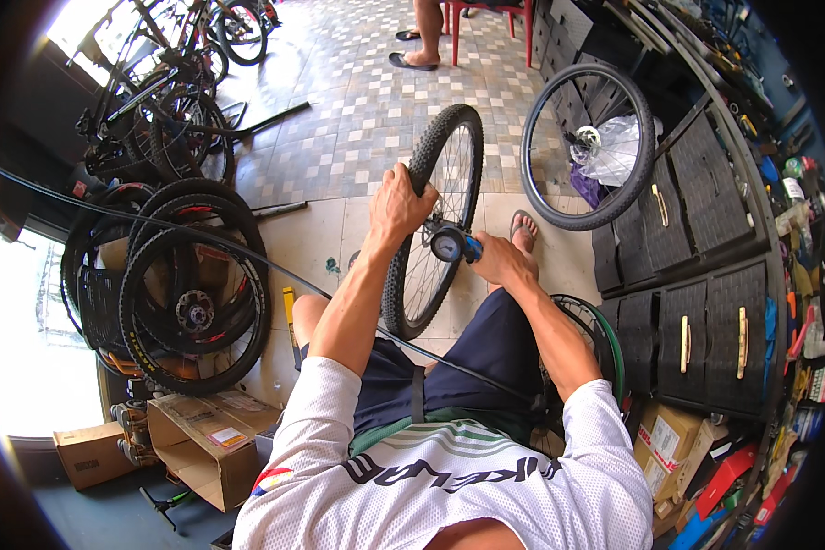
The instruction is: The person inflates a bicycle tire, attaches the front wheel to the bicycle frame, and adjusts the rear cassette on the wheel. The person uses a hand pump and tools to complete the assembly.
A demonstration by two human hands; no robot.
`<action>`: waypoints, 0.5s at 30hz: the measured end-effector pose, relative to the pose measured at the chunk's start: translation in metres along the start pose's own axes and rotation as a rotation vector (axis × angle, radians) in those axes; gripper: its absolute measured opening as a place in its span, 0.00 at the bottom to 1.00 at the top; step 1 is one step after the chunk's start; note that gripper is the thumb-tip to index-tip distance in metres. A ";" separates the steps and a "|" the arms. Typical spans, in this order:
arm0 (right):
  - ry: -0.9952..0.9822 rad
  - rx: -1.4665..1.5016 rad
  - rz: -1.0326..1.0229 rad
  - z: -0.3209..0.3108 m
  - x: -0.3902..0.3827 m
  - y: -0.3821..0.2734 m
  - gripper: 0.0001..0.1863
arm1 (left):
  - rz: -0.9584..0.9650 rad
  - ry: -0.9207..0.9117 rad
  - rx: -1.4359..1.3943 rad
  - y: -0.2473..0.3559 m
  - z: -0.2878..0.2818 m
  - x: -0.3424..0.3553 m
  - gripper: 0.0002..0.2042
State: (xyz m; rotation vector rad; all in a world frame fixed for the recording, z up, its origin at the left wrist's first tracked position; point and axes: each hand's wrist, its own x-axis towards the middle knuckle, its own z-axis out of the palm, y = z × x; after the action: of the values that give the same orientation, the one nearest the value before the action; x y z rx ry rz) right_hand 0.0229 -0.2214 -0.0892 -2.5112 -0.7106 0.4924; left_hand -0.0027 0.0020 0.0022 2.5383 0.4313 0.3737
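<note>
Tiled workshop floor lies beyond; at centre, a knobby bicycle wheel is held upright, its tyre gripped by the left hand, while an inflator gauge (round-dialled) is clasped in the right hand.

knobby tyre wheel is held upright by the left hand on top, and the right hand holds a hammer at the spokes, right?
Not a hammer. In the head view the right hand holds a pressure gauge with a blue grip; the left hand does grip the knobby tyre wheel on top.
</note>
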 end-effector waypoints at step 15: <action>0.043 0.047 -0.076 0.003 0.002 0.012 0.20 | -0.031 0.030 0.007 0.005 0.005 -0.003 0.25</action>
State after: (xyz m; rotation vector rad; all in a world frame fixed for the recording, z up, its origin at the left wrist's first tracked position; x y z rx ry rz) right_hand 0.0279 -0.2278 -0.0983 -2.4334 -0.7662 0.4228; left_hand -0.0025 -0.0055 0.0008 2.5323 0.4838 0.4001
